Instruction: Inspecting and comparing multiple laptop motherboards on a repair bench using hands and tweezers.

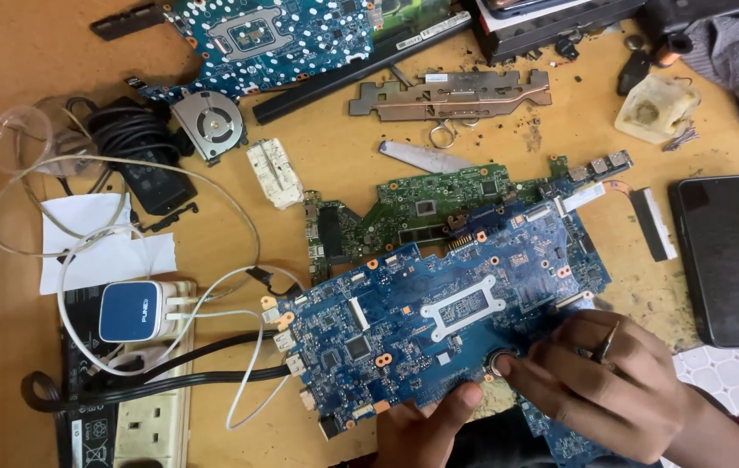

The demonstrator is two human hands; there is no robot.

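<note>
**Blue circuit board held at the near edge of the bench**

While the blue circuit board (pixel 439 321) is propped at a tilt over the wooden bench (pixel 22 52), its near edge is gripped by the left hand (pixel 426 425), whose thumb is laid up onto the board's face. A round coin cell (pixel 501 360) near the board's lower right is pressed by a fingertip of the right hand (pixel 612 381), whose fingers are curled together; a thin dark tool (pixel 605 342) is tucked between them (its tip cannot be made out). A silver bracket (pixel 463 305) is seen at the board's middle.

Partly beneath the blue board's far edge, a green circuit board (pixel 421 208) is lain flat. Further back, a second blue board (pixel 283 35) with a round fan (pixel 206 121) is seen, and beside it a metal heat pipe plate (pixel 452 94). At the left, a blue and white charger (pixel 135 310) is plugged into a power strip (pixel 139 407), with white and black cables looped around. A dark phone (pixel 729 256) is lain at the right, well apart from the green board.
</note>
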